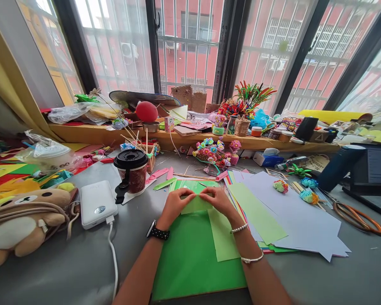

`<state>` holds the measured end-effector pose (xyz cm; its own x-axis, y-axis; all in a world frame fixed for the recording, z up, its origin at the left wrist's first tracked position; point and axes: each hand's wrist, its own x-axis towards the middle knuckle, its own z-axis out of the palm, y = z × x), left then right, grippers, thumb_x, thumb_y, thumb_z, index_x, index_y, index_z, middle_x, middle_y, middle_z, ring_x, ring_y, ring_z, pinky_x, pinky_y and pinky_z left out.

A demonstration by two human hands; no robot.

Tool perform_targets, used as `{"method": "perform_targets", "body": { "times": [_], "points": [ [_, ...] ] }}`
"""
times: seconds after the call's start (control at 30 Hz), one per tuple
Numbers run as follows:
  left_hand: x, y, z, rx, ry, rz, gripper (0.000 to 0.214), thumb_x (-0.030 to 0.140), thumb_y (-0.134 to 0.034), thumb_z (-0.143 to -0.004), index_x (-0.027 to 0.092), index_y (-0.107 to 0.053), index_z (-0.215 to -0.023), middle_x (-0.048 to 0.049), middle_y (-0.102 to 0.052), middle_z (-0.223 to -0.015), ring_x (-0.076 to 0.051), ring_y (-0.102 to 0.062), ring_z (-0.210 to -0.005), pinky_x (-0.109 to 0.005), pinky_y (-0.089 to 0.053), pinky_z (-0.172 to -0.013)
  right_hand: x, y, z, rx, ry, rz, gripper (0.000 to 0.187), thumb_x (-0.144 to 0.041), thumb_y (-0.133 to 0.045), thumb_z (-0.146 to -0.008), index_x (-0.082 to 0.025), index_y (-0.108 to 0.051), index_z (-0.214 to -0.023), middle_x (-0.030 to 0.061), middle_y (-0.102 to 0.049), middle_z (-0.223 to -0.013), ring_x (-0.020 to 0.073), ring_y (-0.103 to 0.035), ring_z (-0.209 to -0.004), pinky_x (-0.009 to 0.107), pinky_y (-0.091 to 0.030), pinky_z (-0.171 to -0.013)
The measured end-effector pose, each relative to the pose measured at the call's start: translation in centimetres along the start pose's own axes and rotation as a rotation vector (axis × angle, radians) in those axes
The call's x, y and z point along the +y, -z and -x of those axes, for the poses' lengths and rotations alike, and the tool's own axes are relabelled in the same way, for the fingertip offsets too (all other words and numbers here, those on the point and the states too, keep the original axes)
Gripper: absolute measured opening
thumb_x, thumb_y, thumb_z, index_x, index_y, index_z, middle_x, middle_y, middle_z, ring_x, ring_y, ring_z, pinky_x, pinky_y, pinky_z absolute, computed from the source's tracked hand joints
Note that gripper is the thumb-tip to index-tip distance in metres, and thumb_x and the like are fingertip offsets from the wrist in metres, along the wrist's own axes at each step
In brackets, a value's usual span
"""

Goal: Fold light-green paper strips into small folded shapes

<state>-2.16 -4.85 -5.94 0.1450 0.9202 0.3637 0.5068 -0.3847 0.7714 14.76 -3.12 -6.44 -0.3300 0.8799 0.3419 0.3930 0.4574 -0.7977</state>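
Observation:
A small light-green paper piece point(195, 205) is pinched along its top edge between my two hands. My left hand point(178, 204) closes thumb and fingertips on it from the left, and my right hand point(219, 201) does the same from the right, the fingertips nearly meeting. Beneath them lies a green board or sheet point(190, 258). A light-green paper strip point(224, 235) rests on it, partly under my right wrist. Another light-green strip point(257, 209) lies to the right, over white paper sheets point(292, 203).
Left of my hands stand a lidded paper cup point(131, 173), a white power bank point(98, 204) with cable, and a plush bear point(28, 220). On the right are scissors point(358, 218), crumpled paper balls point(281, 186) and a dark blue cylinder point(341, 168). Craft flowers point(209, 152) stand at the back.

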Motion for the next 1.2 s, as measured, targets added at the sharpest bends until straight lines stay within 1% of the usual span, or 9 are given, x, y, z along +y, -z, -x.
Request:
{"method": "perform_targets", "body": {
  "times": [0.1,0.2,0.4,0.57,0.7,0.83,0.97,1.1,1.2],
  "points": [
    [0.1,0.0,0.0,-0.043,-0.013,0.001,0.02,0.034,-0.051,-0.069,0.017,-0.062,-0.07,-0.0007,-0.065,-0.072,-0.014,-0.057,-0.069,-0.021,-0.042,-0.064,-0.5,-0.4,0.1,-0.004,0.047,0.076,0.017,-0.03,-0.052,-0.072,-0.017,-0.063,-0.069,0.0025,-0.064,-0.069,0.0144,-0.056,-0.065,0.023,-0.04,-0.06],
    [0.1,0.2,-0.1,-0.063,-0.01,-0.001,0.02,0.034,-0.051,-0.069,0.018,-0.062,-0.07,-0.0004,-0.065,-0.072,-0.014,-0.057,-0.068,-0.021,-0.042,-0.062,-0.4,-0.2,0.1,0.008,0.051,0.097,0.017,-0.03,-0.052,-0.072,-0.017,-0.063,-0.069,0.0019,-0.064,-0.068,0.0137,-0.055,-0.063,0.022,-0.039,-0.058],
    [0.0,0.8,-0.3,-0.031,0.025,-0.008,0.02,0.034,-0.051,-0.069,0.017,-0.062,-0.069,-0.0011,-0.065,-0.071,-0.015,-0.057,-0.066,-0.021,-0.043,-0.061,0.1,0.5,-0.1,0.056,0.012,0.126,0.019,-0.031,-0.051,-0.072,-0.017,-0.064,-0.069,0.0015,-0.064,-0.067,0.014,-0.055,-0.062,0.022,-0.039,-0.055],
    [-0.5,1.1,-0.3,0.016,0.053,0.012,0.019,0.034,-0.052,-0.068,0.019,-0.062,-0.069,-0.0002,-0.065,-0.071,-0.015,-0.057,-0.066,-0.023,-0.043,-0.062,0.3,0.9,0.0,0.085,-0.013,0.098,0.018,-0.03,-0.051,-0.071,-0.017,-0.064,-0.071,0.0023,-0.064,-0.069,0.0147,-0.056,-0.063,0.023,-0.04,-0.055],
    [-0.7,0.9,-0.3,0.021,0.036,0.033,0.02,0.035,-0.05,-0.069,0.018,-0.061,-0.07,-0.0008,-0.064,-0.073,-0.015,-0.058,-0.068,-0.023,-0.044,-0.063,0.4,0.9,0.0,0.08,-0.011,0.07,0.018,-0.03,-0.052,-0.071,-0.017,-0.064,-0.071,0.0026,-0.065,-0.07,0.0151,-0.057,-0.065,0.023,-0.04,-0.057],
    [-0.1,0.5,-0.1,-0.045,-0.031,0.03,0.022,0.036,-0.048,-0.071,0.019,-0.061,-0.078,-0.0013,-0.064,-0.08,-0.015,-0.057,-0.074,-0.024,-0.043,-0.068,0.0,0.5,0.1,0.046,0.034,0.041,0.017,-0.03,-0.052,-0.071,-0.017,-0.064,-0.071,0.0023,-0.064,-0.07,0.0149,-0.057,-0.065,0.023,-0.041,-0.059],
    [0.3,0.3,0.1,-0.093,-0.095,-0.042,0.022,0.035,-0.047,-0.072,0.018,-0.061,-0.073,-0.0019,-0.064,-0.075,-0.015,-0.056,-0.072,-0.024,-0.042,-0.066,-0.8,0.1,0.5,0.005,0.102,0.081,0.018,-0.031,-0.052,-0.073,-0.018,-0.064,-0.072,0.0024,-0.064,-0.071,0.0151,-0.056,-0.068,0.024,-0.041,-0.063],
    [0.4,0.5,0.1,-0.109,-0.094,-0.056,0.023,0.035,-0.046,-0.073,0.017,-0.061,-0.072,-0.002,-0.063,-0.072,-0.015,-0.056,-0.068,-0.023,-0.042,-0.063,-1.2,0.1,0.6,0.014,0.118,0.129,0.018,-0.031,-0.05,-0.074,-0.019,-0.064,-0.071,0.0027,-0.064,-0.071,0.0151,-0.056,-0.068,0.025,-0.04,-0.063],
    [0.3,0.8,0.0,-0.096,-0.079,-0.039,0.023,0.035,-0.045,-0.073,0.018,-0.061,-0.072,-0.0018,-0.063,-0.072,-0.015,-0.056,-0.068,-0.023,-0.042,-0.063,-1.2,0.2,0.3,0.036,0.119,0.147,0.017,-0.03,-0.051,-0.074,-0.019,-0.063,-0.071,0.0026,-0.064,-0.071,0.0151,-0.056,-0.067,0.025,-0.041,-0.063]
  ]
}}
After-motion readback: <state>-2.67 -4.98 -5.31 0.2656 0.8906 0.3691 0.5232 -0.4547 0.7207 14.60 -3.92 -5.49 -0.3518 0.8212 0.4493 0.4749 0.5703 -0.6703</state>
